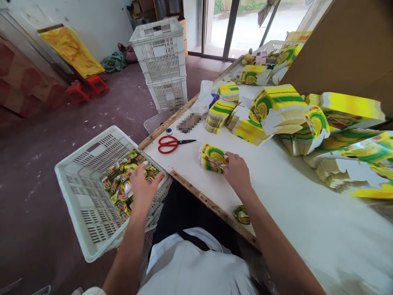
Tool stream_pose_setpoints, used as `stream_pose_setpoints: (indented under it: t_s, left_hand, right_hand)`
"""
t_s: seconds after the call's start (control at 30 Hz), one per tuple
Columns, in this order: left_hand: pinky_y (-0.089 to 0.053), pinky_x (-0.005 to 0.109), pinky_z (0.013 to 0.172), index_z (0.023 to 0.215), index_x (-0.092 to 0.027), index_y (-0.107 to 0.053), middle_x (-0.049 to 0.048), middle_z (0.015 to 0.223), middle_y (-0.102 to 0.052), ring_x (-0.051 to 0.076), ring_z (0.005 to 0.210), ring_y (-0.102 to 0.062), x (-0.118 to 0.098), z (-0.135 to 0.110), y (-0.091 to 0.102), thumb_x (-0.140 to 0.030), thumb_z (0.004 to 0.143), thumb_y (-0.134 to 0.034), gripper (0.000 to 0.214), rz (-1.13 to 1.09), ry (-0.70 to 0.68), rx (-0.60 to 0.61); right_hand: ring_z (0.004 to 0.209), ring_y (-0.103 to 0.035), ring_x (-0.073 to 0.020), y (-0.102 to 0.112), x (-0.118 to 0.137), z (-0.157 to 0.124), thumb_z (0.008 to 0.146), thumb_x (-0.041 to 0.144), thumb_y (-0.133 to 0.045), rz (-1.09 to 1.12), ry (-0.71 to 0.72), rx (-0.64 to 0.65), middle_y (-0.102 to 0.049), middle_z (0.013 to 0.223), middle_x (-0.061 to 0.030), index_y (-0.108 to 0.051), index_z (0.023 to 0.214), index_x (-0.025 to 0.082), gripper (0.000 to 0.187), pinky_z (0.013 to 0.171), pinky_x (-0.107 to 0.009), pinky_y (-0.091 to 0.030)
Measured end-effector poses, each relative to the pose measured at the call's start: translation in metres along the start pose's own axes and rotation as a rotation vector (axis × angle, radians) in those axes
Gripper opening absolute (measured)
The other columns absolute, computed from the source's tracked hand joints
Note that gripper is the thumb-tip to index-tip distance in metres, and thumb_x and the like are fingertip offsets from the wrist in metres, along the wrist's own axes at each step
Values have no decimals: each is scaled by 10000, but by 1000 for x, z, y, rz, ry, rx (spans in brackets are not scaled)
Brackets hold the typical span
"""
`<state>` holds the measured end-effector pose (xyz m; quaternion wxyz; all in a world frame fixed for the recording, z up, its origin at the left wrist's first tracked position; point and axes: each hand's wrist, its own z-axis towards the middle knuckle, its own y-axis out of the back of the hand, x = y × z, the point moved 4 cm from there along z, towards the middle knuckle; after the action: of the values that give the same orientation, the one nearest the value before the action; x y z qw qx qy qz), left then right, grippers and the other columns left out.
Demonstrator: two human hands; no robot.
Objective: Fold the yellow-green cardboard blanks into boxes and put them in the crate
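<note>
My left hand is over the white plastic crate at the table's left, its thumb and fingers apart. Beneath it lie small folded yellow-and-green packets, heaped at the crate's right side. On the white table, my right hand grips the near right end of a small stack of printed yellow-and-green cardboard sleeves. Its fingertips are partly hidden, so I cannot tell how many sleeves it pinches. One folded green-and-yellow packet rests by the table edge, beside my right forearm.
Red-handled scissors and a small blue spool lie left of the stack. Larger bundles of printed cardboard fill the table's far right side. Stacked white crates stand beyond the wooden table edge. Red stools are at far left.
</note>
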<state>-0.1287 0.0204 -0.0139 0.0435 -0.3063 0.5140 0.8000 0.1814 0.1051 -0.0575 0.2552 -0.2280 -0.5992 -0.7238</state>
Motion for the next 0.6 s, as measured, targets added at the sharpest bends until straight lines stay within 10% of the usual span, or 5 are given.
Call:
stream_pose_setpoints:
  t_s: [0.27, 0.43, 0.6]
  left_hand:
    - [-486, 433, 934, 1219, -203, -492, 159, 1297, -565, 281, 1194, -549, -62, -56, -73, -566, 624, -744, 741, -843, 82, 529]
    - [-528, 374, 820, 1036, -210, -548, 96, 982, -661, 237, 982, -640, -92, -51, -64, -776, 748, -418, 648, -1331, 296, 361]
    - [-486, 252, 592, 779, -227, -439, -34, 634, -438, 117, 578, -517, -88, -41, -58, -757, 783, -378, 534, -1313, 426, 149]
  right_hand:
    - [727, -608, -186, -8, 23, -30, 691, 120, -545, 427, 12, 59, -588, 816, -2, -366, 1159, 225, 512, 642, -318, -505]
    - [754, -610, -148, -29, 73, -82, 719, 242, -653, 1066, -45, 450, -580, 876, 10, -368, 1110, 278, 486, 691, -308, -511]
    - [814, -591, -155, -26, 99, -95, 710, 363, -748, 1166, 3, 545, -592, 874, 9, -413, 1157, 265, 567, 764, -316, -491]
